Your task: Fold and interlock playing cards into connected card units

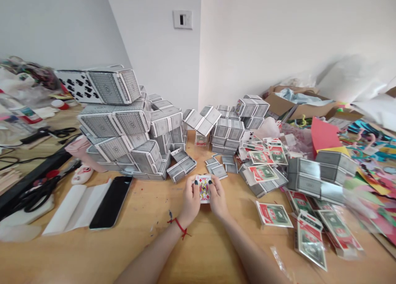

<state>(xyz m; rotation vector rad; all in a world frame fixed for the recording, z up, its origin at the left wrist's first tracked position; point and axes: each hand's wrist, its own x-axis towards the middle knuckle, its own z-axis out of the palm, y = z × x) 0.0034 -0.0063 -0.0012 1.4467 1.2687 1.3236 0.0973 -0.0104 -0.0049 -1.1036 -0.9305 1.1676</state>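
Both my hands hold a small stack of playing cards (203, 188) over the wooden table (130, 251), a face card showing on top. My left hand (190, 201) grips the stack's left side, fingers curled, a red string on its wrist. My right hand (218, 199) grips the right side the same way. Just beyond them lie folded card cubes (182, 165) with grey patterned backs, and a tall pile of such cubes (123, 127) rises at the left.
A black phone (111, 201) and white folded paper (74, 207) lie at the left, with scissors (34, 193) beyond. Flattened card boxes (274, 214) and more cube stacks (229, 129) spread to the right, beside colourful paper (371, 168) and a cardboard box (293, 102).
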